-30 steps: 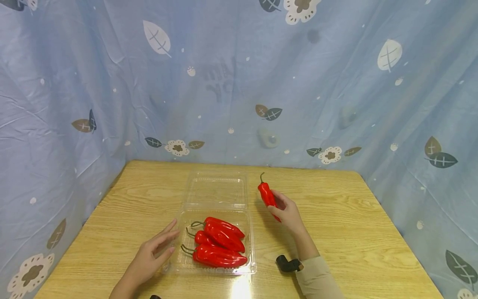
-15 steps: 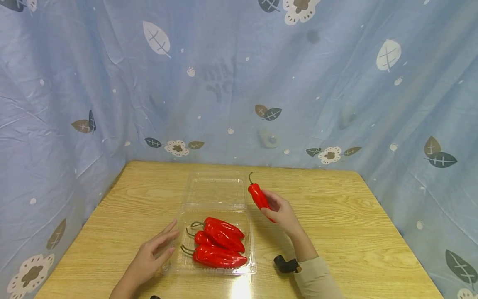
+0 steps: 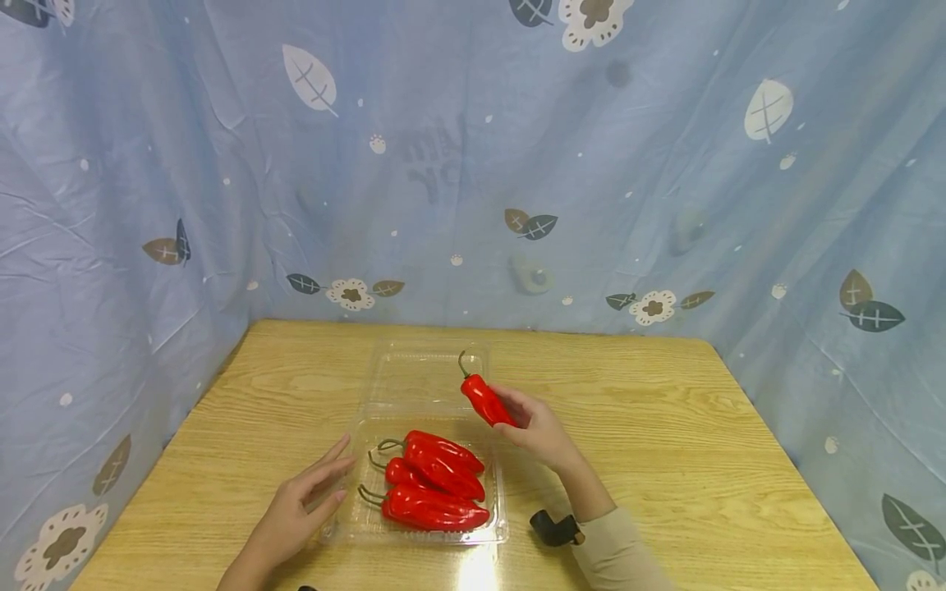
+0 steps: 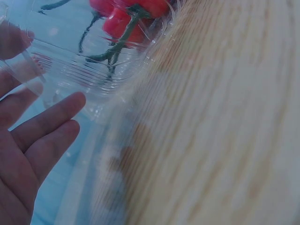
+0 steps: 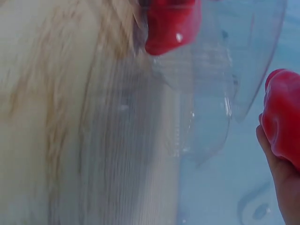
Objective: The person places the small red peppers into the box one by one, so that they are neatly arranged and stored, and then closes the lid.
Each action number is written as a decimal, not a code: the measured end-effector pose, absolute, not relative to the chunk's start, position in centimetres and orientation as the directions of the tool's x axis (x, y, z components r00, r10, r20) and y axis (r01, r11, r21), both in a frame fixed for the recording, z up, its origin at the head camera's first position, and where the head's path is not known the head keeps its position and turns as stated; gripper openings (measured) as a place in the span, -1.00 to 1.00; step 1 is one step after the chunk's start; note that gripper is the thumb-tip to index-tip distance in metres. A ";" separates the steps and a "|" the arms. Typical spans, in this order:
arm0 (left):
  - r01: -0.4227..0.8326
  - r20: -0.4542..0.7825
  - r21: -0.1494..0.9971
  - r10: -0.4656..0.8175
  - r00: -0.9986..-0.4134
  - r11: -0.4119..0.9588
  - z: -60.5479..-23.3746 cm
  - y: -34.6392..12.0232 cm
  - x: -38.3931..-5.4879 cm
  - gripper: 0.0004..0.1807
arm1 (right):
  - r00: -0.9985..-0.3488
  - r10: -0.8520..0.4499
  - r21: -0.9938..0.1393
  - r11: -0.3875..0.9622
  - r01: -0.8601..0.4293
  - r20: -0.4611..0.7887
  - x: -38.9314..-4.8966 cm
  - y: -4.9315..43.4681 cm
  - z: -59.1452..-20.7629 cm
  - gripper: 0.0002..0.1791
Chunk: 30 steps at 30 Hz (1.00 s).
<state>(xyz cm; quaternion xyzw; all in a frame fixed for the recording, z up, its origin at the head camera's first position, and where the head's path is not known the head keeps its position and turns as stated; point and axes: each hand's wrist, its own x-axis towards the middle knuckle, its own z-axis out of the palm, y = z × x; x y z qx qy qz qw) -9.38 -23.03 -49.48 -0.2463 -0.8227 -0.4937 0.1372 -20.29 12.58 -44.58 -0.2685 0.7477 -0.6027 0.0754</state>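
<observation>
My right hand [image 3: 541, 430] grips a red chili pepper [image 3: 484, 399] near its lower end, stem pointing up and away, above the right side of a clear plastic clamshell box [image 3: 421, 535]. In the right wrist view the same pepper [image 5: 284, 117] fills the right edge, partly cut off. Several red peppers [image 3: 436, 506] lie side by side in the box, their green stems toward the left. At the box's left side is my left hand [image 3: 299, 505], fingers spread and loosely bent, with fingertips at the wall; the left wrist view shows its fingers [image 4: 56, 115] by the clear plastic.
Behind the box its clear lid [image 3: 429, 379] lies folded back on the wooden table [image 3: 650, 427]. A blue patterned curtain [image 3: 458, 164] surrounds the table at the back and sides. A black wrist device [image 3: 554, 529] sits at the right sleeve.
My right hand has carried the chili pepper leftward, from beside the box to above its right side. The left hand and the peppers in the box have stayed put.
</observation>
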 end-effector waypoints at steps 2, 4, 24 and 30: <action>0.541 0.470 0.744 0.267 -0.841 0.392 -49.5 -23.0 -9.3 -0.59 | -0.832 -0.514 -0.940 0.128 -0.317 0.210 -20.2 12.2 -44.5 -0.40; 0.541 0.471 0.745 0.266 -0.841 0.391 -49.5 -23.0 -9.3 -0.59 | -0.817 -0.536 -0.934 0.132 -0.331 0.213 -20.1 11.9 -44.4 -0.40; 0.510 0.431 0.754 0.274 -0.860 0.414 -49.9 -23.3 -9.6 -0.61 | -0.731 -0.643 -0.889 0.170 -0.425 0.227 -20.0 9.1 -44.6 -0.40; 0.496 0.421 0.763 0.265 -0.868 0.414 -50.0 -23.4 -9.7 -0.61 | -0.712 -0.677 -0.859 0.238 -0.453 0.187 -19.9 8.6 -44.4 -0.40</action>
